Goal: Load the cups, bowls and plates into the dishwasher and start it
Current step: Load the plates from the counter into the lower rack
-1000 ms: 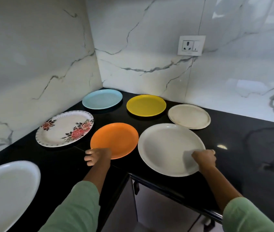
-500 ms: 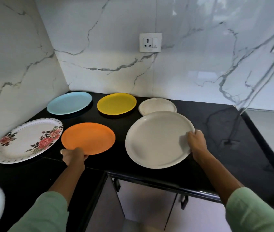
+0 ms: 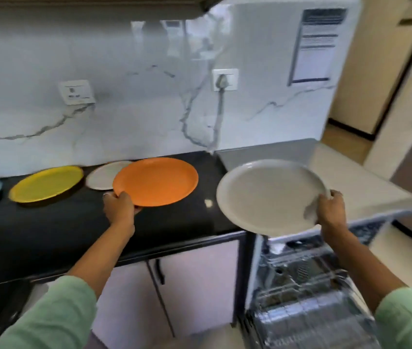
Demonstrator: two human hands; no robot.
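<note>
We see two bare forearms reaching out from loose, pale mint-green sleeves. The left sleeve point(image 3: 49, 316) is pushed up to about the elbow, its cloth soft and slightly creased, with a plain hem. The right sleeve point(image 3: 411, 321) is the same green and ends at about the same height. A thin ring shows on the left hand point(image 3: 119, 210); the right hand point(image 3: 331, 210) is too blurred for us to tell.
</note>
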